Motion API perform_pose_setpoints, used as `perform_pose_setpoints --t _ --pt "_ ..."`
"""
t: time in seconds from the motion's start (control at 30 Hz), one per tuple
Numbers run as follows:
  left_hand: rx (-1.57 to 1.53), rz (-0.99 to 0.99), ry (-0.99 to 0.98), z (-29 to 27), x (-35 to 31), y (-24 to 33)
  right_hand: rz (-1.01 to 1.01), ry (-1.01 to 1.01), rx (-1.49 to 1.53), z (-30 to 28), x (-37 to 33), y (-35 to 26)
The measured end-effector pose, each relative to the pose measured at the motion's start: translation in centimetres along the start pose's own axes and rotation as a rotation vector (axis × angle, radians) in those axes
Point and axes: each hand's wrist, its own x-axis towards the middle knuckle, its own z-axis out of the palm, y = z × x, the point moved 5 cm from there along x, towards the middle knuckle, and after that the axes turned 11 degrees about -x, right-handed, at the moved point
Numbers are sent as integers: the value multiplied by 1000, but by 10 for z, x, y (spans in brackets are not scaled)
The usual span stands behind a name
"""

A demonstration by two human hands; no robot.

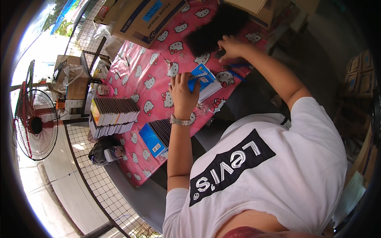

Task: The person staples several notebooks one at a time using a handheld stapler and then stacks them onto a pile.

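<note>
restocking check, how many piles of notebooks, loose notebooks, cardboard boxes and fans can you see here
piles of spiral notebooks: 2 (large stack, smaller blue-covered pile)
loose blue spiral notebook under the left hand: 1
cardboard boxes: 2 (printed box, plain box)
red fan: 1
total: 6

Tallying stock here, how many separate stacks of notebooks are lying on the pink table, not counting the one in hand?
2: a large stack near the table's left edge and a smaller blue-covered stack at the near edge. More may be hidden.

Pink cartoon-cat tablecloth [158, 63] under notebook stacks [113, 117], cardboard box [143, 18], black bundle [216, 27].
</note>
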Motion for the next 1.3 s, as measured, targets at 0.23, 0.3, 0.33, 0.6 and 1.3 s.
perform_pose_setpoints --t 0.23,0.3,0.33,0.6,1.3 --pt "62 -51 48 2 -2 0 -469 -291 311 -72 -2 -92" --pt "58 -66 30 2 -2 -6 -544 -183 69 -94 -28 -115" --pt "50 -79 20 3 -3 -6 -557 6 -76 -99 -36 -117" --pt "35 -44 56 6 -4 -4 -434 -106 -10 -87 -39 -113" --pt "-43 -24 17 1 -10 -12 -567 -17 392 -90 -40 -109"
